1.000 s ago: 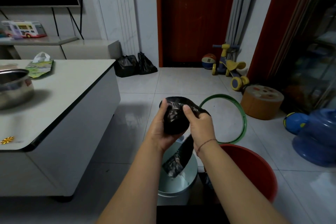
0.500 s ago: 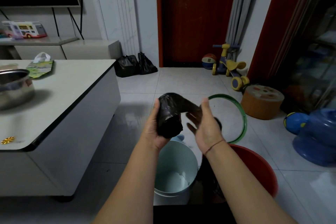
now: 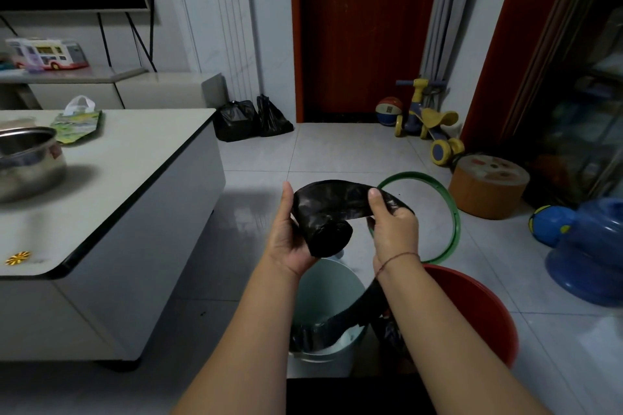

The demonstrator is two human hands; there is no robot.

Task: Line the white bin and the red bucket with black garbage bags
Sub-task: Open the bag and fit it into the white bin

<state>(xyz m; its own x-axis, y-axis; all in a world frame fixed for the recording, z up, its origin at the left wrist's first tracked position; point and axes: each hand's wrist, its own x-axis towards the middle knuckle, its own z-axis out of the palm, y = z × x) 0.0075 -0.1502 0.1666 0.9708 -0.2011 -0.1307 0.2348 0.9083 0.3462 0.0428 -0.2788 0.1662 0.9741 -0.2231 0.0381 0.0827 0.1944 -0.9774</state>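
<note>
- A glossy, crinkled black roll (image 3: pixel 328 226) of bags, cylindrical with its round end towards the camera, is gripped in the left hand (image 3: pixel 290 239) above the bin (image 3: pixel 323 290).
- A flat strip (image 3: pixel 337 194) drawn off the roll is pinched under the thumb of the right hand (image 3: pixel 392 232), also above the bin; its loose end is draped down into the bin's mouth.
- The bin is seen as smooth, white and round; the bucket (image 3: pixel 472 310), of red plastic, is set just right of the bin.
- Pale glossy tiles (image 3: pixel 256 152) are laid under the bin; a white table (image 3: pixel 135 152) bearing a steel pot (image 3: pixel 27 162) is placed left of it, a green hoop (image 3: pixel 415 175) beyond it, and a red-brown door (image 3: pixel 364 44) farther beyond.
- The bin's base is cut off by the forearms and a dark band; the right fingers are mostly hidden behind the strip; whether bin and bucket touch cannot be told.
</note>
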